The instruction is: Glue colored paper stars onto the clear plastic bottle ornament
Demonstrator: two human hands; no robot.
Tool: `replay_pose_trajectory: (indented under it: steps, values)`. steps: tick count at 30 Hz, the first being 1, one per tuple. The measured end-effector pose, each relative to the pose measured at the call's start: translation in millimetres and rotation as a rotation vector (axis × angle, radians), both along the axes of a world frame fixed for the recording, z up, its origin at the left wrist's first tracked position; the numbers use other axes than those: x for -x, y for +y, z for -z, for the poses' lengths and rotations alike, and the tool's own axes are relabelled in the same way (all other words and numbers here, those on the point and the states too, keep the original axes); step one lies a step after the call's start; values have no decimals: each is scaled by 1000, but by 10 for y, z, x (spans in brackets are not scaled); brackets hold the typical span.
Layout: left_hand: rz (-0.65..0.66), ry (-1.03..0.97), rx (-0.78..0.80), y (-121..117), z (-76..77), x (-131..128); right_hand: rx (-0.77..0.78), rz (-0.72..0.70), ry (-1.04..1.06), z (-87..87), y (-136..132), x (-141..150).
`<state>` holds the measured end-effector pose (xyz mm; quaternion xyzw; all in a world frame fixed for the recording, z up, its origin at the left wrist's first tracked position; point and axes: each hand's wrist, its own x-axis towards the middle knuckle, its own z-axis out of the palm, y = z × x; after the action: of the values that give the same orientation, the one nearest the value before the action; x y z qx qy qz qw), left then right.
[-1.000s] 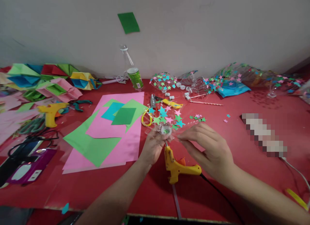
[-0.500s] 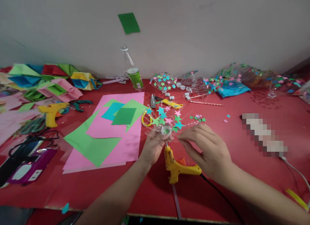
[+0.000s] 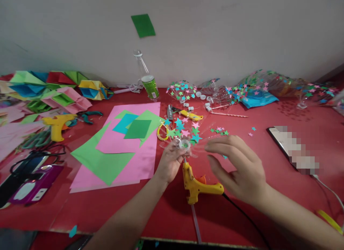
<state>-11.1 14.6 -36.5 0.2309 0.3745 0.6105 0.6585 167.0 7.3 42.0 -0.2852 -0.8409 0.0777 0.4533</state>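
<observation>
My left hand (image 3: 170, 163) is closed around the neck of a clear cut plastic bottle piece (image 3: 184, 145), its round opening facing me. Pink, blue and green paper stars (image 3: 185, 130) dot the clear strips that spread out from it. To the right, my right hand (image 3: 236, 167) hovers with fingers apart and nothing in them. Below and between both hands lies a yellow hot glue gun (image 3: 197, 187), its nozzle close under the bottle piece and a glue stick (image 3: 195, 221) out of its back end.
Coloured paper sheets (image 3: 115, 167) lie left of my hands. Farther left are a second yellow glue gun (image 3: 59, 126) and a purple power strip (image 3: 36, 187). Behind stand a bottle (image 3: 149, 85) and star-covered plastic pieces (image 3: 182, 90). A cutter (image 3: 190, 115) and a phone (image 3: 290, 147) lie nearby.
My right hand has moved a little to the right, away from the bottle piece, and its fingers have spread wider. My left hand and the glue gun stay in place.
</observation>
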Motion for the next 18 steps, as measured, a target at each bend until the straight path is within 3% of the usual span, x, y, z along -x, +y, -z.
replay_pose_trajectory:
  steps: [4, 8, 13, 18]
  values:
    - [18, -7, -16, 7, -6, 13, 32, 35, 36, -60, 35, -90]
    - [19, -33, -14, 7, 3, 20, 88, -19, -99, -100, 81, -120]
    - [46, -23, -37, 11, 21, 25, 29, 34, -260, -67, 115, -75]
    - [47, -13, -34, 9, 2, 20, -17, -14, -268, -28, 115, -35]
